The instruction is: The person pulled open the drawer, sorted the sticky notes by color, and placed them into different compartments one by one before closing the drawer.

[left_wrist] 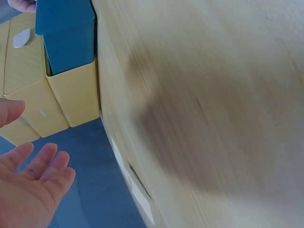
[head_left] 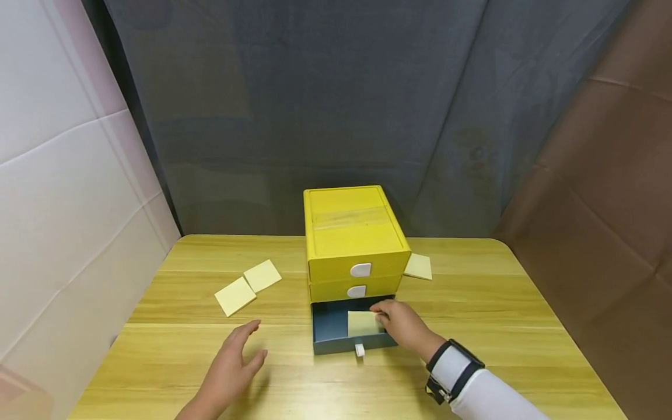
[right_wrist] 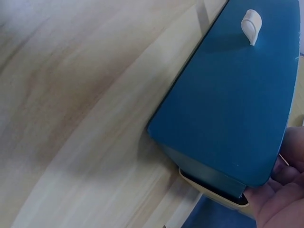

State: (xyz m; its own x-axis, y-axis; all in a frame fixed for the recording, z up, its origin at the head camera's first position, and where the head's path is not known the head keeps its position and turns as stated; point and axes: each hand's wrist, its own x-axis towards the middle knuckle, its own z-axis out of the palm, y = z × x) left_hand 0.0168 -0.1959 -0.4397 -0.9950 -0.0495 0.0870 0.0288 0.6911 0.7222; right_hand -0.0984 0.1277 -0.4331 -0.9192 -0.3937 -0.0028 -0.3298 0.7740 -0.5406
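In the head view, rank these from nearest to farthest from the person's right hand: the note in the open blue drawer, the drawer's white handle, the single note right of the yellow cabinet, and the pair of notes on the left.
1. Note in the drawer: under the right hand's fingertips.
2. White handle: drawer front, just left of the hand.
3. Single note: behind the hand, beside the yellow cabinet.
4. Pair of notes: far left on the table.

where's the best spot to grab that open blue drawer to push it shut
Take the blue drawer by its small white tab, which sticks out at the middle of the front face, coming from the near side, the person's own. The flat front offers no other hold, and the right hand with a yellow note sits inside it, so that hand probably has to clear first.
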